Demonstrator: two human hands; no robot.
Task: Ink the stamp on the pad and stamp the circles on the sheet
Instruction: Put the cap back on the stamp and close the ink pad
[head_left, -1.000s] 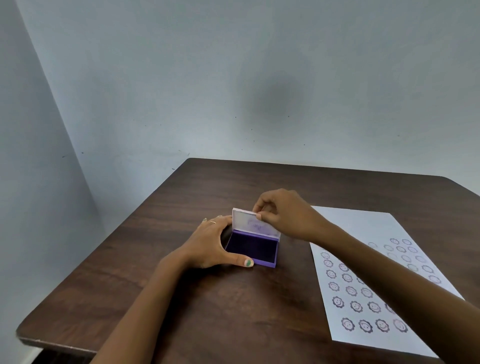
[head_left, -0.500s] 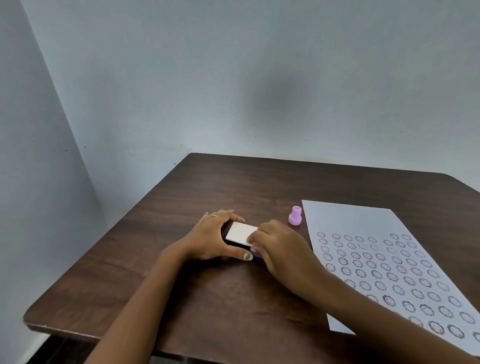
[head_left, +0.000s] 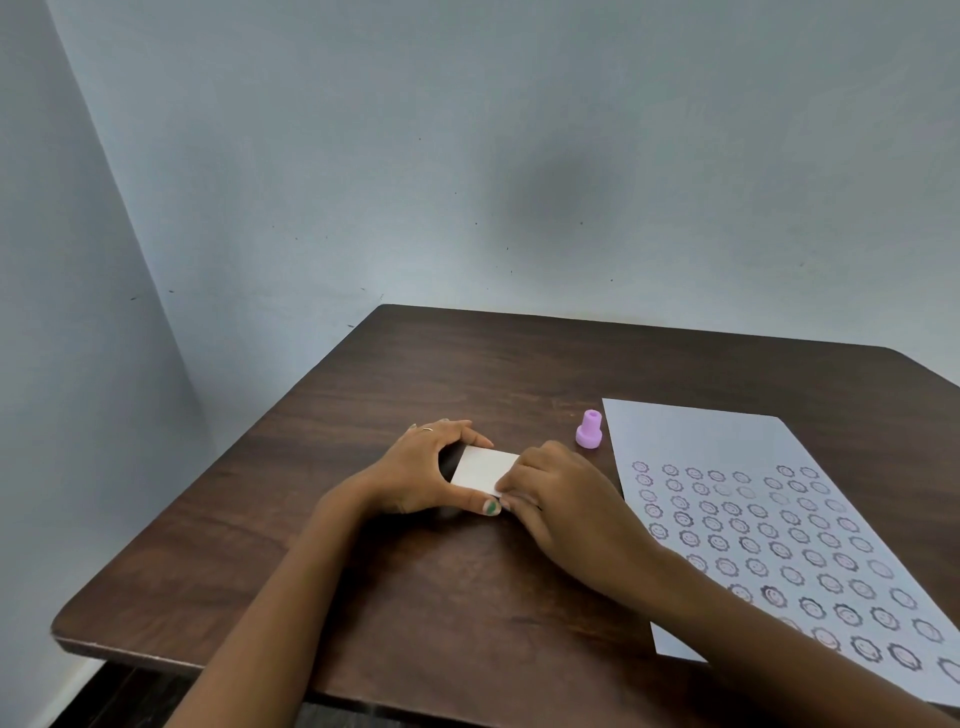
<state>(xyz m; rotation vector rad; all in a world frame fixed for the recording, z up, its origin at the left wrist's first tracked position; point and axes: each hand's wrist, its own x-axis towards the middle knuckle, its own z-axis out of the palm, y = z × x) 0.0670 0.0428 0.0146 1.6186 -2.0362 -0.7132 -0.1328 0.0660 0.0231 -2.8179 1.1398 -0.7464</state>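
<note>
The ink pad (head_left: 480, 473) is lying closed, white lid up, near the middle of the dark wooden table (head_left: 467, 364). The left hand (head_left: 415, 475) is pinching its left end between thumb and fingers; the right hand (head_left: 561, 504) is pressing its near-right corner, apparently gripping. The lilac stamp (head_left: 589, 429) is standing upright just right, beside the stamped sheet (head_left: 727, 452).

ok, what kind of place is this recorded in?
Probably a plain indoor room corner set up as a small desk station, not a workshop. A dark wood-grain table sits against bare pale walls, holding only a stamp sheet, a purple stamp and a closed ink pad.
</note>
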